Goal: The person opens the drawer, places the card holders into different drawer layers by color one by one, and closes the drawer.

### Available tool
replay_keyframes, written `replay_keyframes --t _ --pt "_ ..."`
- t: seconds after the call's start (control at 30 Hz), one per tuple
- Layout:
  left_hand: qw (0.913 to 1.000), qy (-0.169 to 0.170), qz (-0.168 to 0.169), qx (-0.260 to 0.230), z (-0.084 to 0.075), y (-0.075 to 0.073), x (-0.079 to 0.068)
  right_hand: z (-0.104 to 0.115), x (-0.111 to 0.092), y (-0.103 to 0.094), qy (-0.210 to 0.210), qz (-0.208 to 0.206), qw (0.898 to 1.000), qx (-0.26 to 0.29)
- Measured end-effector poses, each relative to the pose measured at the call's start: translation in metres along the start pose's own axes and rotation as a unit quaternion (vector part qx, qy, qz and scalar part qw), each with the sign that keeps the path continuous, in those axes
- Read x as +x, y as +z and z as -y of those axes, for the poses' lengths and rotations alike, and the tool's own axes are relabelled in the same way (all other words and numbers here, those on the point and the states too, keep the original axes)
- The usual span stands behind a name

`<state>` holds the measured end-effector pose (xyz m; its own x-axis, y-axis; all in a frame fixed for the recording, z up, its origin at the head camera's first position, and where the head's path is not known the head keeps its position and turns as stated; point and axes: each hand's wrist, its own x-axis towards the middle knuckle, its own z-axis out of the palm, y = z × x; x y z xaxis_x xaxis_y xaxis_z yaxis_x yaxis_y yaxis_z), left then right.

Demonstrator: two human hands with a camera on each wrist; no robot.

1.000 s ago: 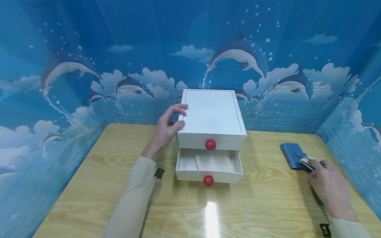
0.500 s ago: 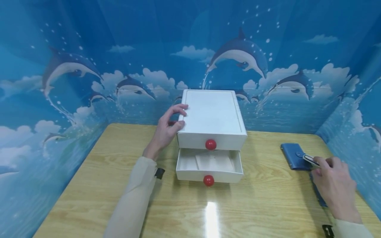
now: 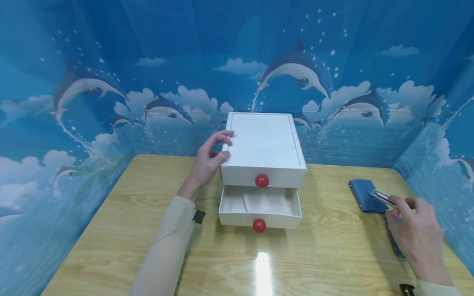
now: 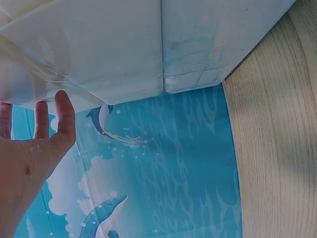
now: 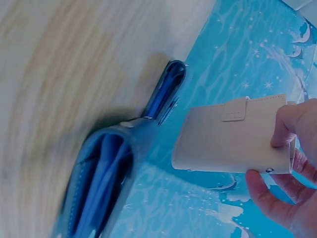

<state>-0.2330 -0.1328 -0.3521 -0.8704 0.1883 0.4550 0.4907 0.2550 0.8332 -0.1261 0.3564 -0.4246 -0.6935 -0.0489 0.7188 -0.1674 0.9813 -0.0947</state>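
My left hand (image 3: 203, 162) rests on the left top edge of a white drawer box (image 3: 263, 139), fingertips and thumb touching its rim. The lower drawer (image 3: 259, 220) is pulled out, with a flat pale piece (image 3: 266, 201) lying inside. At the right, my right hand (image 3: 416, 230) pinches a pale beige wallet (image 5: 230, 136) with a snap tab, seen nearly edge-on in the head view. Beyond it a blue wallet (image 3: 368, 196) lies on the table. A second blue wallet (image 3: 394, 240) is partly hidden under the right hand.
The wooden table (image 3: 326, 255) carries everything. The upper drawer, with its red knob (image 3: 262, 181), is closed. A blue dolphin-print curtain (image 3: 222, 53) closes off the back and both sides.
My right hand has shifted slightly right, and the pale wallet in it has turned more edge-on, uncovering more of the second blue wallet. The left hand stays put.
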Motion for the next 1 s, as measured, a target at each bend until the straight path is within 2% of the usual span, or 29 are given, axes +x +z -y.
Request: replay_keyframes --t 0.13,0.33,0.53,1.0 --pt "1.0 0.001 -0.002 0.0 0.001 0.0 0.0 0.003 0.002 -0.003 -0.027 -0.012 1.0 0.001" --pt "1.0 -0.002 -0.003 0.0 0.002 0.0 0.0 0.008 0.004 -0.007 -0.044 -0.014 0.999 0.004" --pt "1.0 -0.003 -0.003 0.002 0.002 0.001 0.0 0.012 0.004 -0.009 -0.048 -0.023 0.998 0.016" --pt "1.0 0.002 -0.003 -0.003 0.002 0.001 0.0 0.024 0.009 -0.018 -0.052 -0.014 0.998 0.025"
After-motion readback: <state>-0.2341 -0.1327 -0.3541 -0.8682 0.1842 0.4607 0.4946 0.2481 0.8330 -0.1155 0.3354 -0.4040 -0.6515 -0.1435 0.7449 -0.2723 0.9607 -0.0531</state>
